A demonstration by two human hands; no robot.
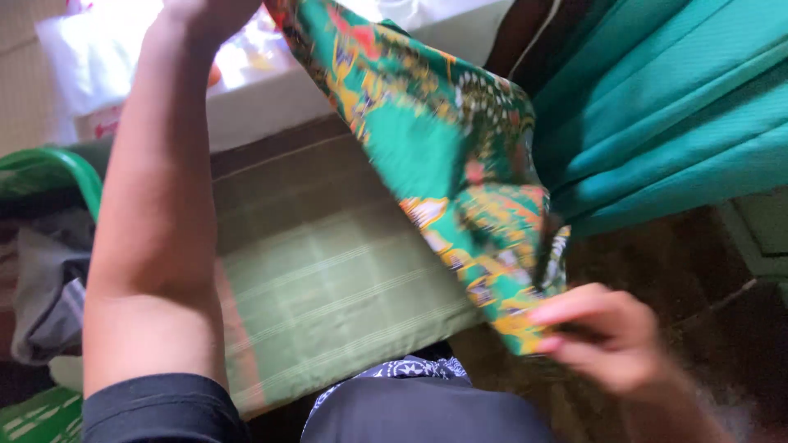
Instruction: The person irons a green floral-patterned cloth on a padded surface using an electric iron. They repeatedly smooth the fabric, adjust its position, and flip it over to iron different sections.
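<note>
1. Pinching the lower corner of a green patterned cloth (447,156), the right hand (607,336) is closing its grip on the fabric's yellow-edged hem, fingertips (552,314) pressed together over it.
2. Reaching up toward the top edge of the view, the left hand (205,12) is mostly cut off; the cloth's upper corner is meeting it there, but whether that grip is clamped on the fabric cannot be told.
3. Stretching slantwise between the two hands, the cloth is hanging in the air, its orange, yellow and red print blurred.
4. Lying below the left forearm and just left of the right grip, a folded olive-green checked cloth (328,287) is resting flat, clear of the patterned one.
5. Sitting well left of the left arm, a green basket (70,168) is showing its rim, with grey clothing (45,295) bunched inside or against it.
6. Hanging above and right of the right grip, a teal curtain (665,107) is falling in broad folds.
7. Sitting behind the raised left grip, a white plastic bag (90,66) is catching bright light.
</note>
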